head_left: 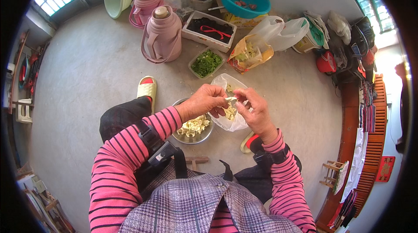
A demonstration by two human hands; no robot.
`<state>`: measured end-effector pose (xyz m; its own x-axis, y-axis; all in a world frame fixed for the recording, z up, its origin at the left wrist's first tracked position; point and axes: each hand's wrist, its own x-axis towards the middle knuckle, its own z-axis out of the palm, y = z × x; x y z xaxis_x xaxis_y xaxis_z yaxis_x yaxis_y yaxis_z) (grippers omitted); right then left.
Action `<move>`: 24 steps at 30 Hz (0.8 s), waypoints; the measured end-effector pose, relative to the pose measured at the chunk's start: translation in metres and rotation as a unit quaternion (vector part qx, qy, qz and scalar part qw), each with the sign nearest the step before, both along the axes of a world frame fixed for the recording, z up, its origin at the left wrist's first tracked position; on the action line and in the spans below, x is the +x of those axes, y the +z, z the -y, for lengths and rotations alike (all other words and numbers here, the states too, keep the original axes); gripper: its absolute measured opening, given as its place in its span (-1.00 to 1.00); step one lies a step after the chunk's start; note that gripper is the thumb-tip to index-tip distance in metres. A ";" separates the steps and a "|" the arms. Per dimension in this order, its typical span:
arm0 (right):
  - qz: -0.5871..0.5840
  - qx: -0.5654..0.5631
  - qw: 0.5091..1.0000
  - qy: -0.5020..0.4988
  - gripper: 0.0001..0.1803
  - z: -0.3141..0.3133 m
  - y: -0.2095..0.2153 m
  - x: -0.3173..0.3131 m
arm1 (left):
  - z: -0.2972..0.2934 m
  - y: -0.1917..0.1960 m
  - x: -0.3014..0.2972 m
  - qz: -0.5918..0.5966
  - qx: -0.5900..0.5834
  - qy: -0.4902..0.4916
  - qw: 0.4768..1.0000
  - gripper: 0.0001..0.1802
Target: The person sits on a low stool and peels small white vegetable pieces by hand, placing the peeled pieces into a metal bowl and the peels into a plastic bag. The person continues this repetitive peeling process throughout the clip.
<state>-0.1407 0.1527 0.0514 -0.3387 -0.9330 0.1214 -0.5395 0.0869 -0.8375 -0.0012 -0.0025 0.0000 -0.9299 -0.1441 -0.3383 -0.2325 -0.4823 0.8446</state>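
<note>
Both my hands are raised in the middle, pinching one small pale piece [230,98] between their fingertips. It looks like a whitish bit of vegetable or flower, too small to name surely. My left hand [203,101] is closed on one end, above the right edge of a metal bowl [207,136]. Pale yellow-white pieces [192,126] fill much of that bowl, partly hidden by my left wrist. My right hand [257,112] closes on the other end, over a thin white plastic bag [235,125]. Similar pale pieces lie inside the bag.
Beyond the bag is a clear tub of chopped greens [207,63]. Farther off stand two pink flasks [163,37], a white foam box [196,36], an orange-and-yellow bag [248,56] and a teal basin [244,11]. My slippered foot [147,88] rests left of the bowl.
</note>
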 end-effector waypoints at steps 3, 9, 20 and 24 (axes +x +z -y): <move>-0.085 -0.036 0.996 0.017 -0.72 0.002 -0.004 0.000 | 0.000 -0.001 0.000 0.017 -0.002 -0.014 1.000 -0.84; -0.163 -0.048 0.985 0.020 -0.80 0.001 -0.010 -0.005 | -0.004 -0.008 -0.004 -0.005 -0.040 0.006 0.999 -0.83; -0.256 -0.053 0.965 0.029 -0.89 0.002 -0.010 -0.007 | -0.005 -0.014 -0.004 -0.003 -0.100 0.007 0.995 -0.78; -0.258 -0.062 0.964 0.018 -0.90 0.002 -0.014 -0.006 | -0.007 -0.011 -0.003 -0.002 -0.080 0.011 0.997 -0.76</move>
<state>-0.1469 0.1510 0.0376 -0.1714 -0.9106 0.3760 -0.8880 -0.0225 -0.4593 -0.0044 0.0043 -0.0113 -0.9268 -0.2167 -0.3066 -0.2205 -0.3467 0.9117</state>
